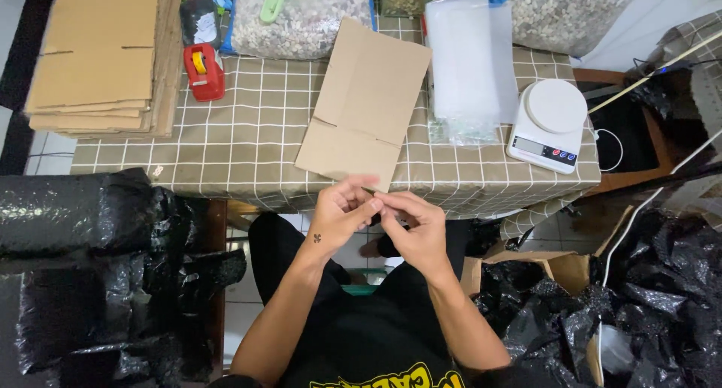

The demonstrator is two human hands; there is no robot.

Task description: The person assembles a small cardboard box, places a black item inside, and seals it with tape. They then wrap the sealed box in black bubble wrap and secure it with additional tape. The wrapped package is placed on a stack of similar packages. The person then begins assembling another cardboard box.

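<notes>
Hands meet just off the near edge of the bench [248,151]: the left hand [338,215] and right hand [417,226] have their fingers [376,204] pressed together at the tips, pinching something too small to make out. A flat box [366,102] lies just beyond them, its near corner overhanging the bench edge. A careless nudge from the knuckles could tip that box off, and whatever is pinched might slip and vanish among the black bags [647,298] below. Counted: one flat box, one scale [549,125], one red tape dispenser [203,71], one cardboard stack [98,57], one pile of clear bags [462,61].
</notes>
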